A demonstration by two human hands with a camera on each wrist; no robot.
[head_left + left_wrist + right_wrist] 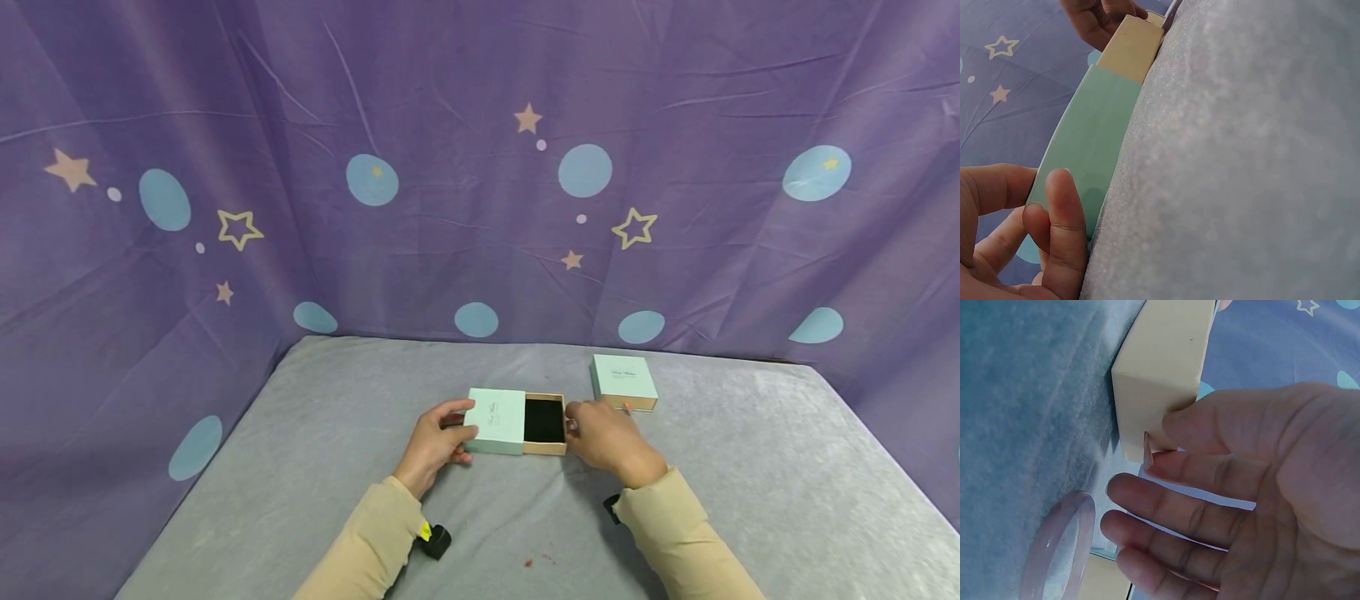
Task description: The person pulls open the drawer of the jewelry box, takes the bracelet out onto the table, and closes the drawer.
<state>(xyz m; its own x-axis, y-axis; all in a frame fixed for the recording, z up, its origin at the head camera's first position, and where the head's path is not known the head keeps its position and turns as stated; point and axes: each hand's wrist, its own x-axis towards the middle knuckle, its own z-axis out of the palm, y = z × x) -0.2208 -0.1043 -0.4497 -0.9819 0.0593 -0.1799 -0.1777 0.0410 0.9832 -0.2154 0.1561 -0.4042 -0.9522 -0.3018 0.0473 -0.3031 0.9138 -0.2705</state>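
A mint-green drawer box (497,417) with small print on its lid lies on the grey cloth. Its tan drawer (546,448) is partly slid out to the right, showing a black lining (543,421). My left hand (435,437) grips the closed left end of the green sleeve (1100,119) between thumb and fingers. At the drawer's right end, my right hand (606,435) pinches a small pale pull tab (1148,453) between thumb and index finger; its other fingers extend loosely beside the drawer.
A second mint-green box (624,379) with a tan front stands farther back to the right. A pinkish, translucent ring (1044,556) shows near it in the right wrist view. Small red specks (528,563) mark the near cloth. A purple patterned curtain (480,208) hangs behind the table.
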